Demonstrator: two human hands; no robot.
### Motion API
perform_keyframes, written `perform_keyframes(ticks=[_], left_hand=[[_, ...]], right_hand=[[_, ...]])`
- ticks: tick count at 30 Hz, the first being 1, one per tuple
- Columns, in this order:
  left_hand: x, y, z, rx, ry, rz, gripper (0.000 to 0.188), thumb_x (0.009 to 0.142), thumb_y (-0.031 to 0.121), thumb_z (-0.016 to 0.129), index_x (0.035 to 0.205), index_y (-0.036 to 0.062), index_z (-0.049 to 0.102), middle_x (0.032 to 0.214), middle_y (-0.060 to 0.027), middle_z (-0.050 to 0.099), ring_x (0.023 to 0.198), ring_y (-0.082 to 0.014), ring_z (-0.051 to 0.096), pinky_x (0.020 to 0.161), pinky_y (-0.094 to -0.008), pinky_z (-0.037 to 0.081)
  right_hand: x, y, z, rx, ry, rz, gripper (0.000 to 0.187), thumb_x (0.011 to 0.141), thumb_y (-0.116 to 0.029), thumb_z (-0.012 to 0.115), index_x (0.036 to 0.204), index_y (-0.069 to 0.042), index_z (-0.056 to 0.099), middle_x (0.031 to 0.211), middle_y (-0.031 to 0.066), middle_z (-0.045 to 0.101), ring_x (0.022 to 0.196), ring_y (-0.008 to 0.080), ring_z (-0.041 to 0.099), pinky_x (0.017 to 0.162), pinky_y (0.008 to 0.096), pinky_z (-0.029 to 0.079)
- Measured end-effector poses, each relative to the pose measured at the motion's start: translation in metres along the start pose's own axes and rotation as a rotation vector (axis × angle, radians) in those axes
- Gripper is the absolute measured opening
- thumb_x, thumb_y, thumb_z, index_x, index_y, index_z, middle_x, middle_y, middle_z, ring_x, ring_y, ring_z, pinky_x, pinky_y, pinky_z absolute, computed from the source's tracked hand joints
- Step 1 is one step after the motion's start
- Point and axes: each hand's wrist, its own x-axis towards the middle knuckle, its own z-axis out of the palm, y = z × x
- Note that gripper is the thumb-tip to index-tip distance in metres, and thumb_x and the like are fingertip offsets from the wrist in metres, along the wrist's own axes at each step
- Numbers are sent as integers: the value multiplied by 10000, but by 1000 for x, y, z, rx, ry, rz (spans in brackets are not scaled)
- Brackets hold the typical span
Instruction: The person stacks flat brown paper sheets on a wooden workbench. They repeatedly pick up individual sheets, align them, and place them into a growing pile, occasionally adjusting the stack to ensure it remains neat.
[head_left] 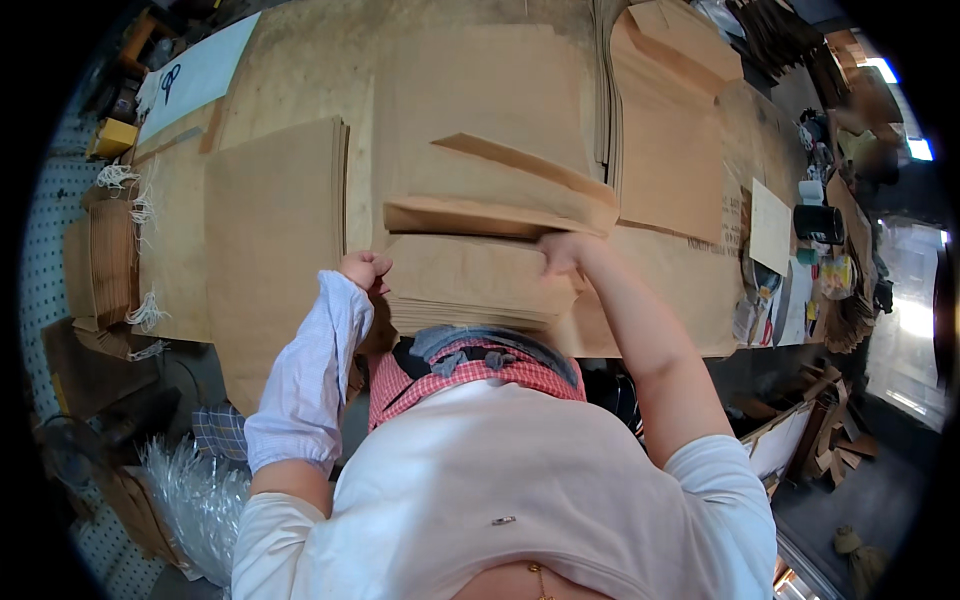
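My left hand (367, 270) is closed, its curled fingers at the left edge of a layered stack of brown paper bags (470, 285) in front of my waist. What those fingers pinch, if anything, is hidden. My right hand (565, 252), smeared by motion, is on the right part of the stack, below a raised fold. That brown paper bag (500, 215) lies just beyond, its folded end lifted and partly opened across the width. Under it, more flat brown paper (470, 90) extends toward the far side of the wooden table (300, 60).
Flat brown paper stacks lie at the left (275, 220) and right (665, 140). White strings (146, 310) hang by bundled bags (110, 255) at the left edge. A black cylinder (818, 224) and small tools crowd the right edge. Clear plastic (200, 490) is heaped at lower left.
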Motion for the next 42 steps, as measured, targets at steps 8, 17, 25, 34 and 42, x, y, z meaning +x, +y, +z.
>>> perform_keyframes(ticks=[8, 17, 25, 34, 42], left_hand=[[11, 10, -1, -124, 11, -110, 166, 802, 113, 507, 917, -7, 508, 693, -94, 559, 534, -190, 538, 430, -293, 476], [61, 110, 7, -790, -70, -48, 176, 855, 145, 421, 892, -9, 498, 717, -110, 579, 514, -136, 534, 422, -224, 471], [43, 20, -18, 283, 100, 414, 265, 831, 300, 505, 822, 41, 558, 757, -53, 577, 679, -163, 536, 619, -334, 467], [14, -20, 2, -26, -11, -14, 58, 794, 126, 541, 799, 71, 557, 625, -6, 496, 499, -130, 470, 454, -278, 461], [16, 40, 3, -187, 62, -72, 70, 773, 79, 468, 781, 41, 526, 580, -37, 506, 457, -152, 489, 405, -263, 449]], right_hand=[[-65, 98, 110, 407, 650, 211, 121, 692, -111, 609, 742, -10, 565, 576, 38, 558, 532, 120, 534, 503, 261, 438], [-50, -74, 89, -7, 898, -180, 473, 668, -299, 671, 1044, -43, 545, 970, 149, 565, 926, 188, 531, 798, 287, 415], [-23, -38, -25, 298, 77, -204, 402, 712, -244, 620, 1063, -61, 553, 873, 51, 600, 812, 122, 530, 733, 244, 414], [5, 88, 58, 149, 199, -41, 362, 667, -304, 630, 935, -61, 605, 738, 104, 605, 629, 181, 548, 601, 308, 442], [-104, 20, 80, 123, 499, 266, 179, 682, -226, 627, 749, -60, 637, 661, 83, 600, 550, 135, 535, 532, 276, 441]])
